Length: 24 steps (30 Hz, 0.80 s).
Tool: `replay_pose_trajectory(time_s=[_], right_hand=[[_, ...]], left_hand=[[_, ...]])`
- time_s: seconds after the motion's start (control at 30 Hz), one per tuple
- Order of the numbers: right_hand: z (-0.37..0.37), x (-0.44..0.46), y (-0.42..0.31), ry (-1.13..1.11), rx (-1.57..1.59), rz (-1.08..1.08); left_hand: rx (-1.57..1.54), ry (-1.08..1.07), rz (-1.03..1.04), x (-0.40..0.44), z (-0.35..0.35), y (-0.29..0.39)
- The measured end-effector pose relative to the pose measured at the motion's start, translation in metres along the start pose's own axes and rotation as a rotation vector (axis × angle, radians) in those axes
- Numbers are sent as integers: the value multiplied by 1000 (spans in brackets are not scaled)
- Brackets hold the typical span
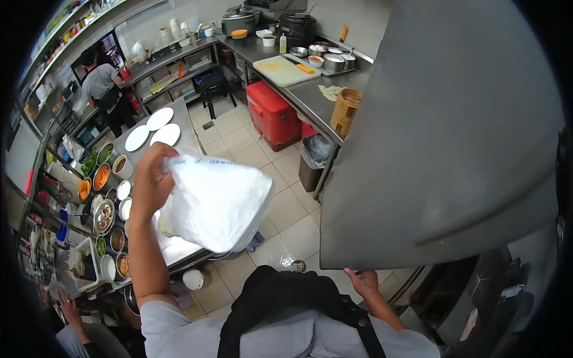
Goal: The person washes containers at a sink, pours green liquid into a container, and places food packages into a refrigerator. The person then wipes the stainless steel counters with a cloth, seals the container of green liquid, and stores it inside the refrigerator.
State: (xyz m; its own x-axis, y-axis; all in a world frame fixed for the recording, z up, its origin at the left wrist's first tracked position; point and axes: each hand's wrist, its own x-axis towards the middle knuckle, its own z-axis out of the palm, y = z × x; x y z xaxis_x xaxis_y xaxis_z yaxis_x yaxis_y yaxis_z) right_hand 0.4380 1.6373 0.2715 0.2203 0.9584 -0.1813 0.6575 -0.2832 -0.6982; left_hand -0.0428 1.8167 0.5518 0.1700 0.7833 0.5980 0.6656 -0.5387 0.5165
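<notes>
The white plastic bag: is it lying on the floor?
No, the left hand grips the white plastic bag by one end and holds it up.

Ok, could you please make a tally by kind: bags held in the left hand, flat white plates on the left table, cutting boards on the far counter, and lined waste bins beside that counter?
White bag in the left hand: 1
White plates: 3
Cutting board: 1
Lined waste bin: 1
Total: 6
</notes>
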Motion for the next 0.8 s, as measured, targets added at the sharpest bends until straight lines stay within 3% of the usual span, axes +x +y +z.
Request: replay_pose_trajectory(time_s=[0.1,0.17,0.2,0.23,0.4,0.5,0.53,0.63,0.73,0.8], right_hand=[[40,-9,-25,45,-49,-83],[71,-9,-39,22,51,12],[63,-19,-80,16,52,-35],[91,-13,-63,-6,122,-18],[138,-2,-107,-109,347,-3],[183,19,-120,-56,175,-131],[183,24,-133,-180,184,-102],[166,19,-185,-548,660,107],[163,3,-217,-690,938,103],[168,-6,-223,-952,1241,121]], left_hand=[[53,0,-14,-27,-28,5],[47,-38,-27,-46,-45,-2],[45,35,50,-57,-47,-14],[48,-12,125,-63,-58,-24],[-109,-92,-28,-77,-82,-8],[-151,-118,5,-84,-88,-4],[-133,-116,4,-87,-90,0],[-135,-123,25,-93,-94,9],[-241,-57,50,-99,-87,10],[-268,-68,53,-100,-84,6]])
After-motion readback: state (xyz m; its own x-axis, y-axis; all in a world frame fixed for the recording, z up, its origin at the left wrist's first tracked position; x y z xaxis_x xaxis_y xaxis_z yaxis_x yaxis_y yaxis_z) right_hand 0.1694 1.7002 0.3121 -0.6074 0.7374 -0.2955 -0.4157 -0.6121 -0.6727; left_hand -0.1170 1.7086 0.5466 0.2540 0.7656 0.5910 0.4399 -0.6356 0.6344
